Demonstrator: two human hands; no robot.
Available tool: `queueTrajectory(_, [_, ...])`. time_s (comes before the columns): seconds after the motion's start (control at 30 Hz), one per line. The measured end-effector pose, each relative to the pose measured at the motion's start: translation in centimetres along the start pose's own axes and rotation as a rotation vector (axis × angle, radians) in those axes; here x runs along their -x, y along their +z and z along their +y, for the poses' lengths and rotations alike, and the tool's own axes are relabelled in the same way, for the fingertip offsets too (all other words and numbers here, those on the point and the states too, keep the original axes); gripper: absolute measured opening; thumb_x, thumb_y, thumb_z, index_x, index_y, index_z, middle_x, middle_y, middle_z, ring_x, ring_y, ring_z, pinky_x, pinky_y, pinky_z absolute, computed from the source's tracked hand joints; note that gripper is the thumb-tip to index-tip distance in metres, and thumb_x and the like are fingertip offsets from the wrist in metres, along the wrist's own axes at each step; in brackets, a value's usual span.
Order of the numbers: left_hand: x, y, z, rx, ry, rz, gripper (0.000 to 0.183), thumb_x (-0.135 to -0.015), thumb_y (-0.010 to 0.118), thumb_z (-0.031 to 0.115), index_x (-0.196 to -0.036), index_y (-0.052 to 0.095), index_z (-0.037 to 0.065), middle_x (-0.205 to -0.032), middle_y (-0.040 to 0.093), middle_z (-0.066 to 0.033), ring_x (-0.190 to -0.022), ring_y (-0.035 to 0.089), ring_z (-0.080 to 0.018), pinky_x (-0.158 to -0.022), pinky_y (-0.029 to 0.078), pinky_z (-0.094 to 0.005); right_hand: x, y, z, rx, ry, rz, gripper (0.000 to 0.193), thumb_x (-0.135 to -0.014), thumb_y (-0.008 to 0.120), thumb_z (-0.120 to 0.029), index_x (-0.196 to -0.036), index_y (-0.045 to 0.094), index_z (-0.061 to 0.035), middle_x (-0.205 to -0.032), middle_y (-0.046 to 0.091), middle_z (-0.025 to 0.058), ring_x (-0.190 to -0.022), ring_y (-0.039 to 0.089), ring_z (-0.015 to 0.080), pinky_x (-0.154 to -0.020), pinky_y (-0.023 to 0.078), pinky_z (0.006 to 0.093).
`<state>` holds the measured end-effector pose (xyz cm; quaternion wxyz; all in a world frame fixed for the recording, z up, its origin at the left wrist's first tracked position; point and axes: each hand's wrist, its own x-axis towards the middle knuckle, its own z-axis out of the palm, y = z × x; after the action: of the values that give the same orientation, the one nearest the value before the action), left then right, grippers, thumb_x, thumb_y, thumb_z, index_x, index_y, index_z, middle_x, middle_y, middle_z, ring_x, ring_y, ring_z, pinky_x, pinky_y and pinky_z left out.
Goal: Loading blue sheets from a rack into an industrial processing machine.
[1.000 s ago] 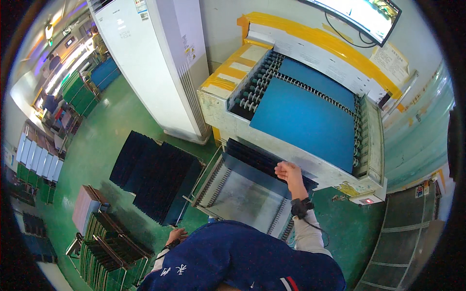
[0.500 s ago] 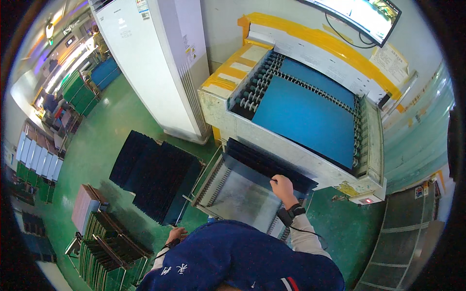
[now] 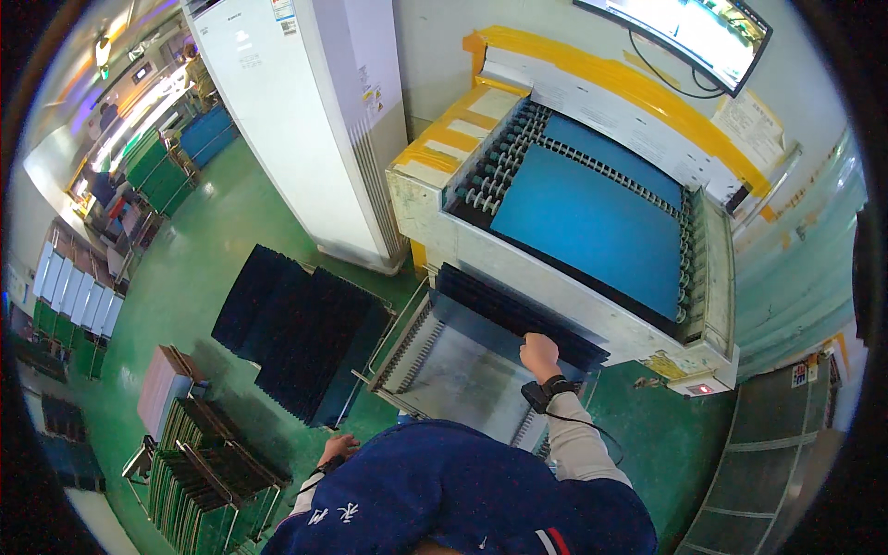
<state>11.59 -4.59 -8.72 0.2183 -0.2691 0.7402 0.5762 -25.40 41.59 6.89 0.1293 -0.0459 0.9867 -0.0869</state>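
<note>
The roller machine (image 3: 555, 291) is the biggest thing in front of me. A tall white cabinet (image 3: 287, 120) stands left of the machine. A big bunch of dark panels (image 3: 310, 338) is left of the machine too, but nearer to me, packed close, I think so lots can fit. My rack (image 3: 462, 370) is just in front of the machine. It has rows of little teeth (image 3: 416, 356), which I think keep panels apart so they don't rub. A blue panel (image 3: 592, 227) lies flat on top of the machine, with small wheels (image 3: 486, 190) under it to bear it. The front panel (image 3: 486, 324) is in the rack, near the machine's front side. My right grip (image 3: 539, 358) is curled up and looks to be pinching its top edge, maybe to keep off its flat face. My left grip (image 3: 339, 448) is well apart from the machine, down to the left, near the dark panels. It's too small to tell if it pinches anything.
</note>
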Motion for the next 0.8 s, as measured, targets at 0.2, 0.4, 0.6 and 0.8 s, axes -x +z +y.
queueTrajectory(0.2, [0.3, -0.4, -0.7, -0.385, 0.139, -0.207, 0.036, -0.081, 0.062, 0.023, -0.114, 0.059, 0.008, -0.108, 0.062, -0.0153, -0.097, 0.061, -0.0301, -0.082, 0.048, -0.0352, 0.8, -0.3, -0.5, -0.004, -0.024, 0.029, 0.023, -0.076, 0.061, -0.023, -0.093, 0.066, -0.0076, -0.089, 0.066, 0.0153, -0.087, 0.063, 0.0325, -0.074, 0.050, 0.0431])
queueTrajectory(0.4, [-0.5, -0.7, -0.6, -0.442, 0.152, -0.252, 0.037, -0.082, 0.061, 0.022, -0.117, 0.058, 0.008, -0.109, 0.062, -0.0146, -0.101, 0.059, -0.0309, -0.084, 0.047, -0.0352, 1.2, -0.8, -1.0, -0.004, 0.001, 0.026, 0.022, -0.077, 0.062, -0.023, -0.092, 0.066, -0.0080, -0.089, 0.066, 0.0145, -0.086, 0.063, 0.0320, -0.073, 0.050, 0.0438])
queueTrajectory(0.6, [1.0, -0.3, 2.1, -0.521, 0.264, -0.177, 0.033, -0.081, 0.061, 0.020, -0.113, 0.058, 0.013, -0.106, 0.061, -0.0136, -0.100, 0.059, -0.0317, -0.083, 0.047, -0.0371, 1.0, -0.5, -0.6, -0.026, -0.006, 0.068, 0.021, -0.077, 0.062, -0.023, -0.092, 0.066, -0.0088, -0.089, 0.066, 0.0137, -0.086, 0.063, 0.0315, -0.073, 0.050, 0.0430])
queueTrajectory(0.8, [3.4, 0.2, 7.3, -0.518, 0.073, -0.236, 0.034, -0.085, 0.055, 0.021, -0.112, 0.060, 0.003, -0.112, 0.062, -0.0146, -0.102, 0.059, -0.0279, -0.088, 0.044, -0.0362, 0.9, -0.6, -0.6, -0.014, 0.019, 0.035, 0.021, -0.076, 0.063, -0.023, -0.091, 0.066, -0.0085, -0.089, 0.066, 0.0141, -0.086, 0.063, 0.0321, -0.073, 0.049, 0.0430])
